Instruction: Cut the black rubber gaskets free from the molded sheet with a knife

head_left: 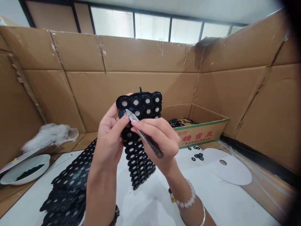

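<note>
High cardboard walls enclose a white tabletop, with a green-edged carton of small black pieces at right and overlapping black, pale-dotted sheets piled at left — work left over, by the look of it. Raised at centre, a matching sheet, its dotted rounds largely joined, is pinched in the left hand; the right hand grips a pointed metal blade, tip at the second row (contact unclear) — while a few loose black rings suggest work partly done.
</note>
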Action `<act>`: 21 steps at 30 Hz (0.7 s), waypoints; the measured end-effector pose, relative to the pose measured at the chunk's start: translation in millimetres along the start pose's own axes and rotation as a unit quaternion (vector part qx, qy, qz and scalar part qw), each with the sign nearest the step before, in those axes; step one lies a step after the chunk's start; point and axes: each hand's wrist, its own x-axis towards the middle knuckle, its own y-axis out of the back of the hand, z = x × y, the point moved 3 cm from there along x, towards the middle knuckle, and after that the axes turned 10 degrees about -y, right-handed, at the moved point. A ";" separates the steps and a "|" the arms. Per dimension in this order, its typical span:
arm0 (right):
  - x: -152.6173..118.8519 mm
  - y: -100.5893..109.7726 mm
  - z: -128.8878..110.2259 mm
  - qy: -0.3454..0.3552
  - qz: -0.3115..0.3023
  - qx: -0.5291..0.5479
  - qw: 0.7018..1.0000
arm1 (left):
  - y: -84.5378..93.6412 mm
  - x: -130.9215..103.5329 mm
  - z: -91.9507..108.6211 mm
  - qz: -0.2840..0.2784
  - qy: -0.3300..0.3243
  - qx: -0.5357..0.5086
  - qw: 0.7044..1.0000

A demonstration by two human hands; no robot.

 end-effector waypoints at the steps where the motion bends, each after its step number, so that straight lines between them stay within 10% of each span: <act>1: -0.9 0.3 -0.3 0.004 0.004 -0.001 1.000 | -0.6 0.3 -0.2 0.001 -0.019 -0.008 1.000; 8: -3.4 -0.5 -3.3 0.014 0.074 -0.041 0.996 | -2.8 -2.5 -1.5 -0.025 -0.060 0.044 0.997; 14: 0.9 0.4 -1.5 -0.132 0.116 0.125 0.976 | -1.1 -5.7 6.1 -0.007 -0.090 0.149 0.985; 21: -3.5 1.0 -8.8 -0.005 0.097 0.023 0.995 | 2.2 -7.1 8.3 0.023 -0.057 0.099 0.993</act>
